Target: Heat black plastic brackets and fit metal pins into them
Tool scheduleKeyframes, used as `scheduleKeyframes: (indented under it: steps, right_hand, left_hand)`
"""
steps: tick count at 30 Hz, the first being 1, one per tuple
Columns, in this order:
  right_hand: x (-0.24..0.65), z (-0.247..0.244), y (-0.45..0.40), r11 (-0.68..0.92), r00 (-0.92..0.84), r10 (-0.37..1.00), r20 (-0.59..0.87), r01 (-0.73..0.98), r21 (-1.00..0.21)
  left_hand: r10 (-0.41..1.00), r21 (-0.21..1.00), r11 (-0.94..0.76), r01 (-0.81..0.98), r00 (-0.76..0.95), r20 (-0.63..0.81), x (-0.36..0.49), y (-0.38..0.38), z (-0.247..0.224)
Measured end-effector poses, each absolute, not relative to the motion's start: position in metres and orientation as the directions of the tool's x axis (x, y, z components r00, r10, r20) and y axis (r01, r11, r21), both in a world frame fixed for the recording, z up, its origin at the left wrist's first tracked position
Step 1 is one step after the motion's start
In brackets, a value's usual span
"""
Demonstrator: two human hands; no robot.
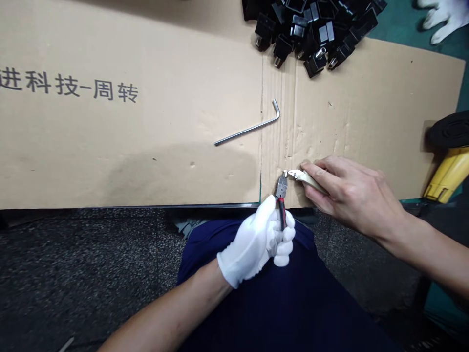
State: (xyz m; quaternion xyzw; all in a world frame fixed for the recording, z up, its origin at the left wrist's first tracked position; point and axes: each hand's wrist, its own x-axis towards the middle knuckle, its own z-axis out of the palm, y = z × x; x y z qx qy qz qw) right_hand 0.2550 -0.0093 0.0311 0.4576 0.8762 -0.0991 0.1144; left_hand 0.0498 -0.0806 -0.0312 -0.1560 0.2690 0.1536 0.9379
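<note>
While held just above the near edge of a cardboard sheet [183, 171], pliers [281, 205] with red-and-black grips, wrapped in a white-gloved left hand [256, 242], fingers curled shut around the handles. Nose of the pliers touching the tip of a small pale metal piece [306, 178], pinched between thumb and fingers of the bare right hand [351, 195], its exact form partly hidden by those fingers. Real risk of the piece slipping from so narrow a pinch and dropping past the cardboard edge to the speckled floor [73, 264], or of the plier nose skidding off it toward bare skin. Nothing between pliers and piece. Left of the hands, well apart, a loose Allen key [249, 128] lying on the cardboard; farther left, printed Chinese characters [69, 87]. At top, a heap of black connectors [311, 34], with a co-worker's gloved hand [439, 17] in the upper right corner. Beyond the right hand, at the right edge, a yellow-and-black tool [449, 173], clear of both hands. Below them, dark blue trousers [293, 303].
</note>
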Motion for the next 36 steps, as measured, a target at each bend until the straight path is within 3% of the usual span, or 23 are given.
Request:
scheduleKeyframes:
  steps: [28,36]
  right_hand:
    - [0.2569,0.0294,-0.0057,0.619,-0.610,0.747,-0.264,0.783,-0.060]
    - [0.2557,0.0217,-0.0150,0.551,-0.569,0.791,-0.224,0.822,-0.140]
  left_hand:
    - [0.190,-0.214,0.913,-0.348,0.825,-0.533,0.0458,-0.0745,-0.0291]
    - [0.229,-0.251,0.886,-0.390,0.839,-0.494,0.0454,-0.0795,-0.0287]
